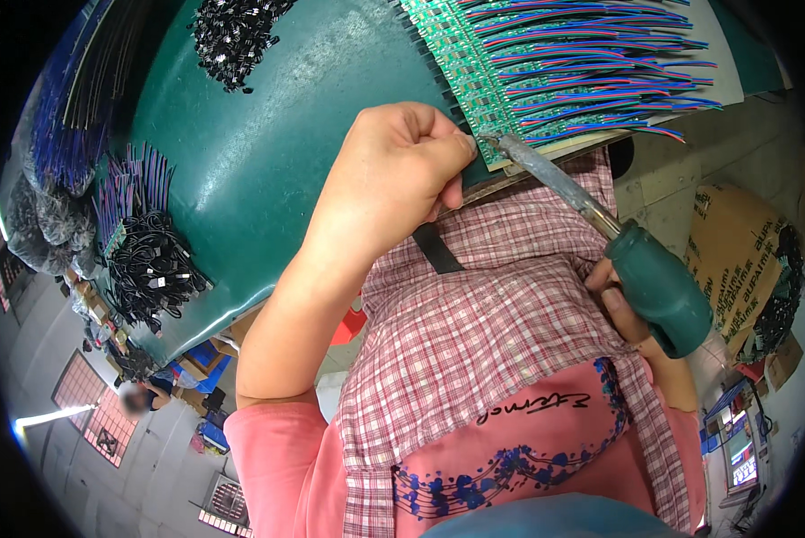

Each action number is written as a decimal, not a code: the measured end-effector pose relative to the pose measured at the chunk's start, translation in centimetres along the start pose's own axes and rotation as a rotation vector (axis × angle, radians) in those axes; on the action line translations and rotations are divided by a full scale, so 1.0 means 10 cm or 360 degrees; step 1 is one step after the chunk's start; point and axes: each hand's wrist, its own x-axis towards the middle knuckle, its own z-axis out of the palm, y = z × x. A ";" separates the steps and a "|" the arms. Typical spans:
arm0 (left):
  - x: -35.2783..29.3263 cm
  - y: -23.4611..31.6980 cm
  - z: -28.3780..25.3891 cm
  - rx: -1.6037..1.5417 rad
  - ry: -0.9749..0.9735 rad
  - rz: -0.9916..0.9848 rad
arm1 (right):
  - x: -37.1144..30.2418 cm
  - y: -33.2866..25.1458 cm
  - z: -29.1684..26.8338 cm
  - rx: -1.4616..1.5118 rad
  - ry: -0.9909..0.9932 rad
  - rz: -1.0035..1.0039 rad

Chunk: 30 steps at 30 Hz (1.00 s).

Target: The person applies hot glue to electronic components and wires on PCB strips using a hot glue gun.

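Note:
My left hand is closed in a pinch at the near left edge of a panel of green circuit boards; what sits between thumb and finger is too small to make out. My right hand grips a soldering iron by its green handle, and the handle hides part of the fingers. The iron's metal tip reaches the nearest board, just right of my left fingertips. Red, blue and black wires stick out from the boards' right side. Small black parts line their left edge.
A pile of small black connectors lies on the green tabletop. Bundled black cables and bunches of coloured wires rest at its left edge. A brown carton stands to the right. Another person is at far left.

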 end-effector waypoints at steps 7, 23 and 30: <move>0.00 0.00 0.02 0.0009 0.0037 0.0003 | -0.06 0.02 0.03 0.0295 0.0080 0.0265; 0.01 0.01 0.01 0.0080 0.0027 0.0013 | -0.12 0.06 -0.09 -0.0293 -0.0064 0.0050; 0.02 0.00 0.01 0.0056 0.0019 0.0014 | -0.03 -0.02 -0.06 -0.0078 0.0018 -0.0031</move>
